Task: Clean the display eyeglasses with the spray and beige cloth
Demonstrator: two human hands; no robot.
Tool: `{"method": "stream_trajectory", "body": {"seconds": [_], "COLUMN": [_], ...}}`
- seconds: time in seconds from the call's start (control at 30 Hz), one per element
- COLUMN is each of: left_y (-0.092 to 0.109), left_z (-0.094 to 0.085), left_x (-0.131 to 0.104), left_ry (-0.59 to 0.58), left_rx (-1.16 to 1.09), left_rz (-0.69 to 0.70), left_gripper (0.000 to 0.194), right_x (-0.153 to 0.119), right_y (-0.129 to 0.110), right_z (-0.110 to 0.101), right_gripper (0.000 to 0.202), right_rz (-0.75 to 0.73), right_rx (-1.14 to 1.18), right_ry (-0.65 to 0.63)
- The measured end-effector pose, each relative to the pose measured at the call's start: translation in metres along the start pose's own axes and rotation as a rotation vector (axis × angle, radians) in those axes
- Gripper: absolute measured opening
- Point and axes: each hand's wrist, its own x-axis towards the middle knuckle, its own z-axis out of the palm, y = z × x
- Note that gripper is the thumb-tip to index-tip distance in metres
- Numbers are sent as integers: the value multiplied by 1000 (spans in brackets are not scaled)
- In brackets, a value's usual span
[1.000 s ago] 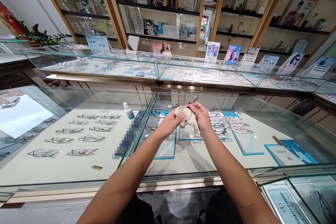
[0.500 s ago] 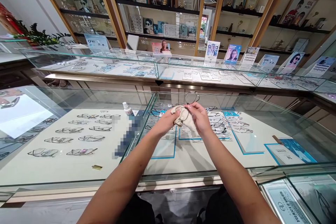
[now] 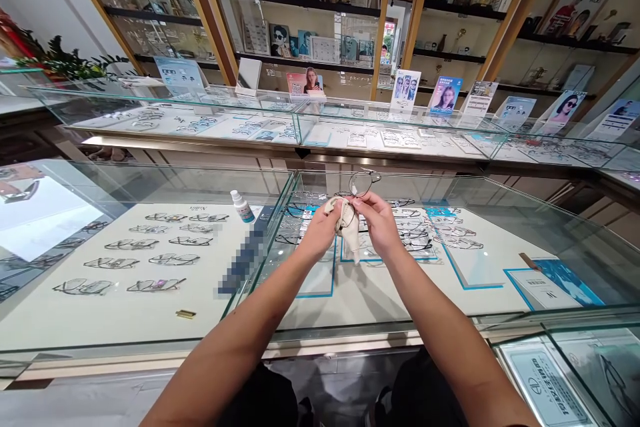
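Observation:
My left hand (image 3: 321,230) is closed on a cream cloth (image 3: 351,240), which is bunched around the lower lens of a pair of thin dark-framed glasses (image 3: 364,181). The other round lens stands up above my fingers, free of the cloth. My right hand (image 3: 380,221) pinches the frame near its middle, its fingertips close to those of my left hand. A loose end of the cloth hangs down between both hands, over the glass showcase. Small parts of the frame are hidden by my fingers.
Below and around my hands lies a glass showcase (image 3: 400,310) with rows of glasses. A white spray bottle (image 3: 243,207) stands left of my hands. Near the front left lies a small gold-coloured piece (image 3: 186,314). Another glass counter (image 3: 225,140) runs behind.
The cloth has gathered toward my left hand, and its loose end now hangs narrower and lower. The glasses have tilted a little, and the view has shifted slightly.

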Motion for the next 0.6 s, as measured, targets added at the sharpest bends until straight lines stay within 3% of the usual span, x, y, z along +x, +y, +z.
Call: {"method": "stream_trajectory", "body": {"seconds": [0.2,0.33,0.6], "left_y": [7,8,0], "left_z": [-1,1,9], "left_x": [-2,-6,-8], "left_ry": [-112,-183,12], "left_rx": [-127,-82,15], "left_rz": [-60,-50,93], "left_gripper": [53,51,46], "right_x": [4,4,-4], "right_y": [0,-3,0], "right_z": [-5,-3,5], "right_gripper": [22,24,24], "right_rz": [68,92,39], "right_rx": [82,110,58], "right_ry": [56,77,-22]}}
